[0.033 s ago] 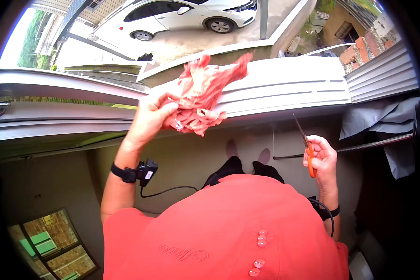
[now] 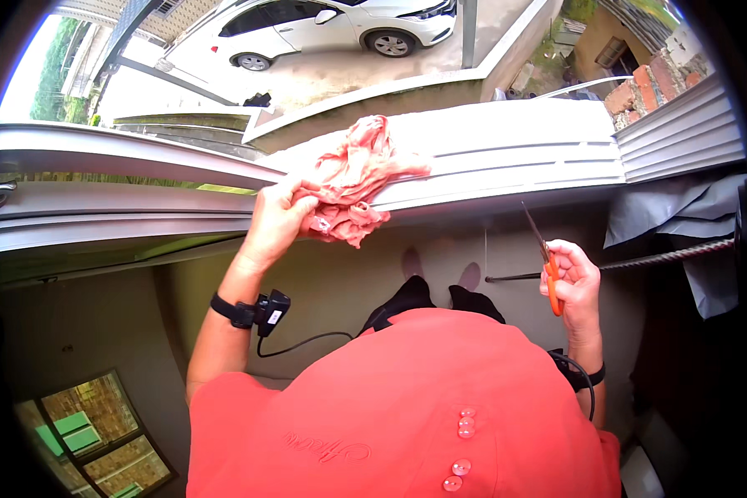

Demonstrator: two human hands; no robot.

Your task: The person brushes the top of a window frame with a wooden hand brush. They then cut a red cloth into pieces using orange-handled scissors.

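White window ledge (image 2: 506, 158) with grooved rails, running left to right. Crumpled pink cloth (image 2: 353, 178) lies directly on it, draped over front edge. Grey sill (image 2: 100, 224) continues leftward, bare.

Crumpled pink cloth (image 2: 353, 187) on sill; orange-handled scissors (image 2: 546, 264) upright.

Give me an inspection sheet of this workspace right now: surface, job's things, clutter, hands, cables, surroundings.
Surface: white window ledge, pink cloth lying on it.
Job's things: crumpled pink cloth; orange-handled scissors.
Clutter: grey sheet bunched at right; dark rod beside it.
Hands: left hand grips the cloth; right hand holds the scissors, blades pointing up.
Cables: black cable from the left wristband; another at the right wrist.
Surroundings: white car on paving below; brick wall at right.
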